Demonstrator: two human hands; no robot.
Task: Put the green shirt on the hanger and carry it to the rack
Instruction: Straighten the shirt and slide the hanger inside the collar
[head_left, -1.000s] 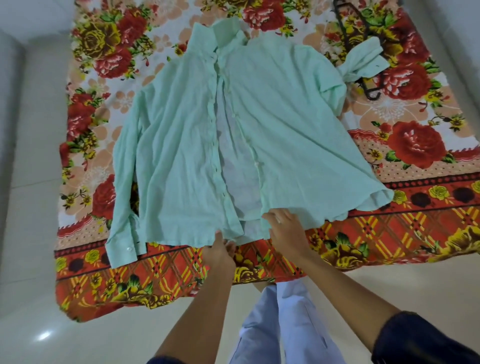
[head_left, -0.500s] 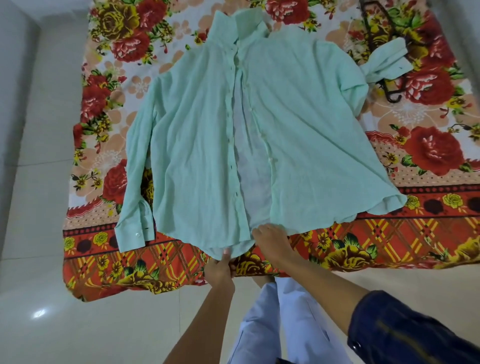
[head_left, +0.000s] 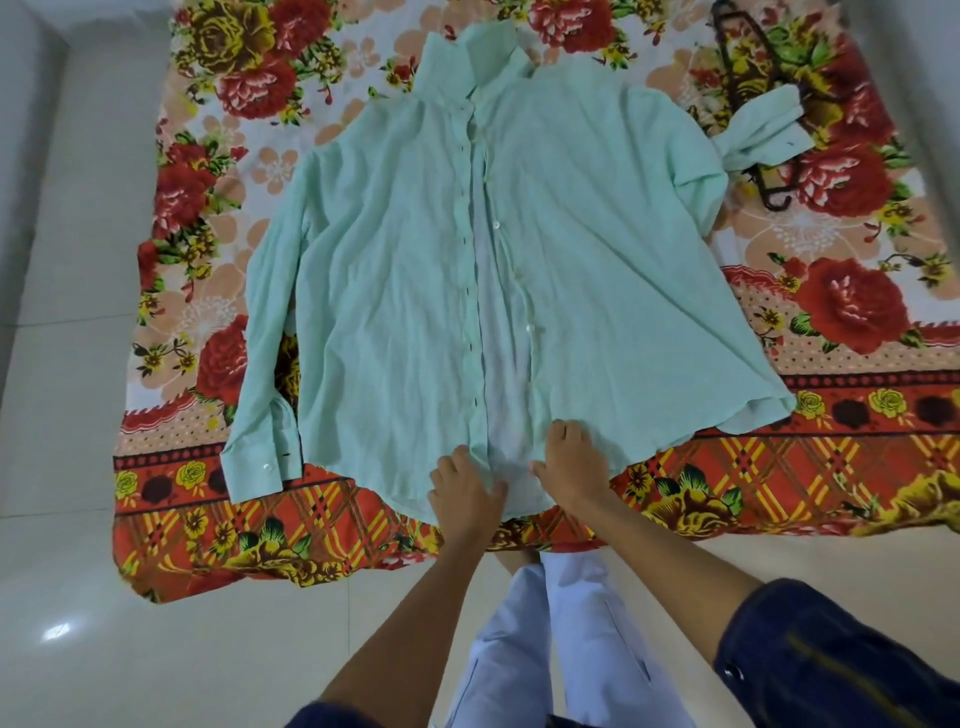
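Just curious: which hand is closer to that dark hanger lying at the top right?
Right. The right hand rests on the green shirt hem, below the hanger; the left hand lies beside it, farther away.

Hanger (head_left: 748, 78) — part under sleeve (head_left: 763, 135), top cropped.

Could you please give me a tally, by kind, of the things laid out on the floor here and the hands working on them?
Shirt: 1
Hanger: 1, partly under the shirt's sleeve
Floral sheet: 1
Hands: 2, left hand and right hand, both at the shirt's hem
Total: 5
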